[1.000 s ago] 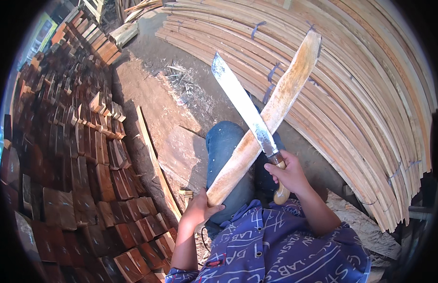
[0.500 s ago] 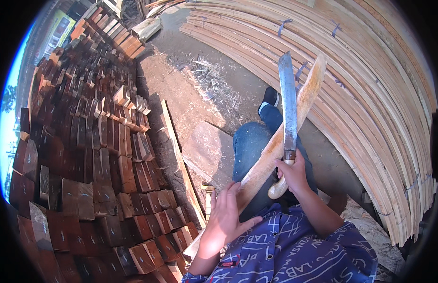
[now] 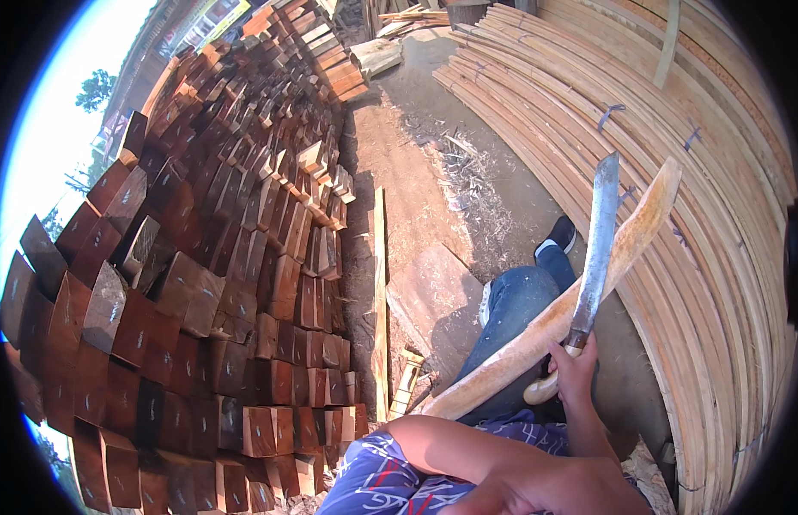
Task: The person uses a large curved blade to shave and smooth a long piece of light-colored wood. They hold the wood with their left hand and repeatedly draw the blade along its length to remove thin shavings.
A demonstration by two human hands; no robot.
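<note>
My right hand (image 3: 574, 371) is closed round the pale, hooked handle of a machete (image 3: 599, 236). Its long grey blade points up and away, lying across a curved piece of wood (image 3: 545, 330). That wood slants over my jeans-clad leg (image 3: 506, 313), its near end low at my lap and its far end up to the right. My left forearm (image 3: 476, 446) crosses close in front of my patterned shirt toward the lower right. At the lower edge my left hand is too close and cut off for its fingers to show.
A high stack of dark reddish wood blocks (image 3: 171, 343) fills the left side. Long bundled strips of pale wood (image 3: 673, 283) curve along the right. Between them lie a thin batten (image 3: 381, 300), a flat board (image 3: 433, 287) and wood shavings (image 3: 467, 167) on the ground.
My left hand has left the curved wood, and that arm now crosses my body toward the lower right. My right hand still holds the machete. The view has shifted left.
</note>
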